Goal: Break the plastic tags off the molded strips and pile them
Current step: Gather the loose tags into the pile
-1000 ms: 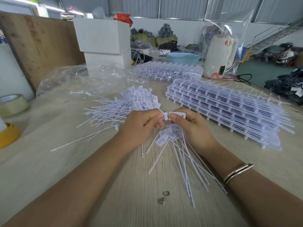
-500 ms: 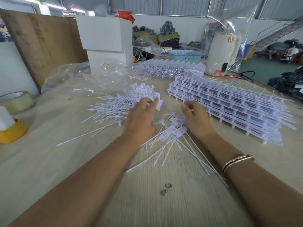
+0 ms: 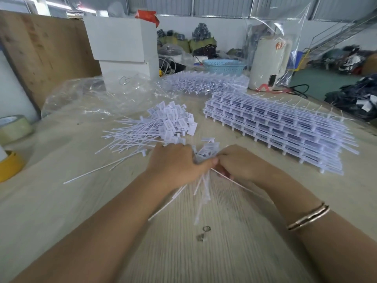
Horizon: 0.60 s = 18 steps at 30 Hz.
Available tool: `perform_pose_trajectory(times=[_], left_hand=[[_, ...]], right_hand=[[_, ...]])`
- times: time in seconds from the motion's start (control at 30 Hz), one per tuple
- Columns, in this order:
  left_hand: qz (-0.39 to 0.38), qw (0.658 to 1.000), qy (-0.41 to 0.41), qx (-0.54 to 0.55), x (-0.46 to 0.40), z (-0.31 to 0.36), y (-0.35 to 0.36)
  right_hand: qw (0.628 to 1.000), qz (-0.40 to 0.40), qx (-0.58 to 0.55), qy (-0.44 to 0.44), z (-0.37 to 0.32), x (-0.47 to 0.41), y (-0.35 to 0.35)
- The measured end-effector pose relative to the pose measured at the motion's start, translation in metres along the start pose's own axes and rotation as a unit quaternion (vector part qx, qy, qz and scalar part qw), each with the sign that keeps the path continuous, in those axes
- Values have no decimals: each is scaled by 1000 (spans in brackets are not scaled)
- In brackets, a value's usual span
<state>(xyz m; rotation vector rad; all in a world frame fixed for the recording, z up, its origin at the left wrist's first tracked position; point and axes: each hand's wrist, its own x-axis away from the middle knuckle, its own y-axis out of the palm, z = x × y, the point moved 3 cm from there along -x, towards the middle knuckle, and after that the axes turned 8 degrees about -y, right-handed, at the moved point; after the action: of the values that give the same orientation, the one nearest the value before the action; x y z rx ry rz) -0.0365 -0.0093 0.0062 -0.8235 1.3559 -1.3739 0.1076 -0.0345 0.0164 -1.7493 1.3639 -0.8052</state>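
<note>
Pale wood-grain desk [image 3: 61,201] fills the near view, with a clear plastic bag [image 3: 98,94] lying at its far left. Both hands meet at the middle: the left hand [image 3: 175,166] and right hand [image 3: 242,162] are curled round one bunch of loose tags [image 3: 204,180], whose thin tails fan toward the near edge. Just beyond lies the pile of tags [image 3: 163,125]; the stacked molded strips [image 3: 275,127] lie to the right.

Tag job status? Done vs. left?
Done: a pile of loose tags lies on the table. In hand: left hand and right hand grip a bundle of tags. Left: a thick stack of molded strips, plus another heap of strips behind.
</note>
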Motion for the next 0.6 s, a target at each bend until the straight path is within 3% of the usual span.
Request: perform_pose_trajectory(times=[0.1, 0.2, 0.3, 0.43, 0.6], left_hand=[[-44, 999, -9, 22, -3, -9, 1], [-71, 997, -2, 8, -2, -11, 1], [-72, 995, -3, 63, -1, -10, 2], [-109, 979, -49, 164, -4, -13, 1], [-87, 974, -106, 178, -5, -19, 0]], right_hand=[[985, -6, -174, 2, -4, 3, 0], [972, -40, -231, -30, -6, 7, 3], [978, -64, -192, -58, -11, 6, 8], [990, -35, -117, -73, -12, 4, 7], [996, 13, -84, -36, -4, 1, 11]])
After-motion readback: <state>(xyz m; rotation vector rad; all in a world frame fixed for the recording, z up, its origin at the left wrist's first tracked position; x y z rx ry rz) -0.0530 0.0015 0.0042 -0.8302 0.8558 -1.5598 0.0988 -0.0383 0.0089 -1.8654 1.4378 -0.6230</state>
